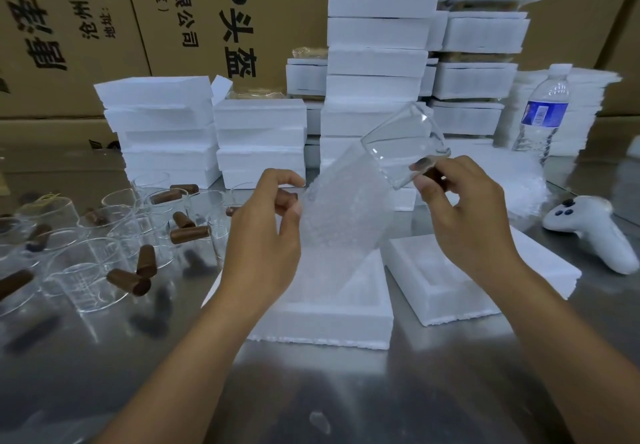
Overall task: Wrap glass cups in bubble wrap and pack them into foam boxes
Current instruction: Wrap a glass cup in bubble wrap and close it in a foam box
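While the left hand [266,222] is pinching the limp bubble wrap [343,222], the right hand [460,211] is gripping the fragile-looking, slippery glass cup [405,139] by its handle [424,166], at one o'clock of the wrap

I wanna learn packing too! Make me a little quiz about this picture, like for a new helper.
1. True or false: the right hand holds a glass cup by its brown handle.
2. What does the left hand pinch? A) bubble wrap sheet B) scissors C) tape roll
3. Fill in: the foam lid lies to the ___ of the open foam box.
Key: 1 true; 2 A; 3 right.
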